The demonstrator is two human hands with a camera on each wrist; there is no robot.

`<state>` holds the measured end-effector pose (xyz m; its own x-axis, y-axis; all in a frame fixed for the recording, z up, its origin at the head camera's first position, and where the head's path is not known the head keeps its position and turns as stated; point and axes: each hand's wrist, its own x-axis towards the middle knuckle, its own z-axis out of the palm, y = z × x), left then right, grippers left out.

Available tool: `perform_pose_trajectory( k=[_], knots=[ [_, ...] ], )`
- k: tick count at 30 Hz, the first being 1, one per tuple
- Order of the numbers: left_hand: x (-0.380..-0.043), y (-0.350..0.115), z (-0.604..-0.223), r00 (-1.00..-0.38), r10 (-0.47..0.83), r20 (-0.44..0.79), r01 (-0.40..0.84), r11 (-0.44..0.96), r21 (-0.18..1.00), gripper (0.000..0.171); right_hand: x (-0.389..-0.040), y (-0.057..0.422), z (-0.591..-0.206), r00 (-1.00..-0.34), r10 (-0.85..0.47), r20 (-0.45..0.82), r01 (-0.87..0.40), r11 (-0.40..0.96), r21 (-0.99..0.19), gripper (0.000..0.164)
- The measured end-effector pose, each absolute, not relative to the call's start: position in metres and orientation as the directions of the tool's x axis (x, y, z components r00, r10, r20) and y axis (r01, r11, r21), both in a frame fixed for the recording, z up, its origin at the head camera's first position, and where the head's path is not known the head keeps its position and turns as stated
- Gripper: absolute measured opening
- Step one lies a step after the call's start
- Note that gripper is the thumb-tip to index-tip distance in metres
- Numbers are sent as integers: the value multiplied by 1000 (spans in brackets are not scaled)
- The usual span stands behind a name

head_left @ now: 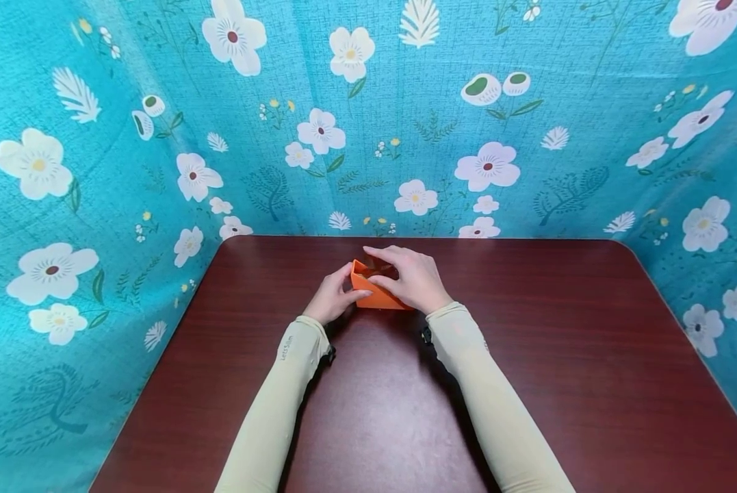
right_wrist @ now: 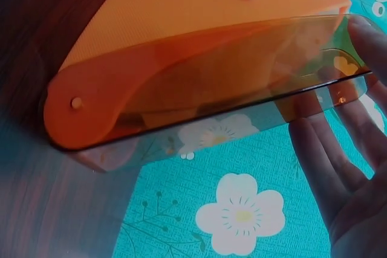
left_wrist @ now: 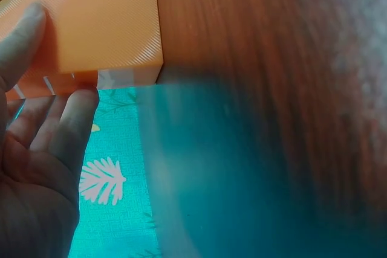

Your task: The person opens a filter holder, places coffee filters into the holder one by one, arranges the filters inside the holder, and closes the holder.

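An orange plastic box [head_left: 377, 297] stands near the far edge of the table, with a see-through amber lid [right_wrist: 230, 98] hinged to it by a round pivot [right_wrist: 76, 103]. In the right wrist view the lid is swung away from the orange body. My left hand [head_left: 330, 297] grips the box's left end, thumb on the near face and fingers on the end wall. With thumb on one side and fingers on the other, my right hand [head_left: 420, 279] holds the free end of the lid. The inside of the box is mostly hidden.
The box rests on a dark red-brown wooden table [head_left: 380, 411] with rounded far corners. A turquoise flowered cloth [head_left: 368, 109] hangs behind the table and along both sides. Pale sleeves [head_left: 269, 418] cover both forearms, and dark straps sit at the wrists.
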<state>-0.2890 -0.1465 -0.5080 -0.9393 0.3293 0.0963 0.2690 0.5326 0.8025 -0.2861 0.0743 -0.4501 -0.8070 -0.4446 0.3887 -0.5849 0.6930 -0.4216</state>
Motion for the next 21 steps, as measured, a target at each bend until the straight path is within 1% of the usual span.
perform_pose_trajectory(
  k=[10, 17, 21],
  knots=[
    [-288, -149, -511, -940, 328, 98, 273, 546, 792, 55, -286, 64, -455, -805, -452, 385, -583, 724, -369, 56],
    [-289, -147, -511, -935, 337, 112, 291, 546, 785, 52, -287, 60, -458, -800, -454, 392, -587, 728, -355, 56],
    [-290, -147, -510, -929, 344, 133, 312, 538, 783, 55, -289, 58, -459, -798, -455, 395, -589, 727, -352, 55]
  ],
)
